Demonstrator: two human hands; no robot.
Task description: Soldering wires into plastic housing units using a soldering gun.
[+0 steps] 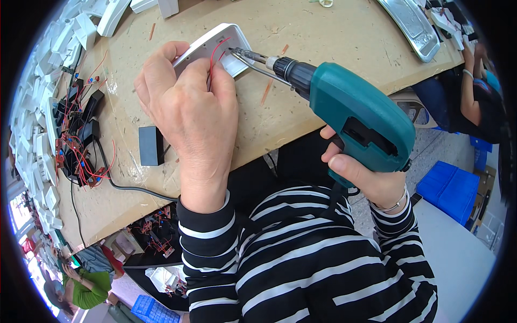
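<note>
My right hand is wrapped around the handle of a teal pistol-shaped soldering gun. Its metal tip and the thin feed tube beside it reach into an open white plastic housing. My left hand bends over the housing, thumb and fingers pinching a thin red wire that loops up near the tip. Some left fingers also rest against the housing's near side. Whether the tip touches the wire's end is too small to tell. A small black box lies on the table by my left wrist.
Many white housings are heaped along the table's left edge, beside a bundle of black modules with red wires. A black cable runs toward me. At far right are a metal tray, another person's arm and a blue crate.
</note>
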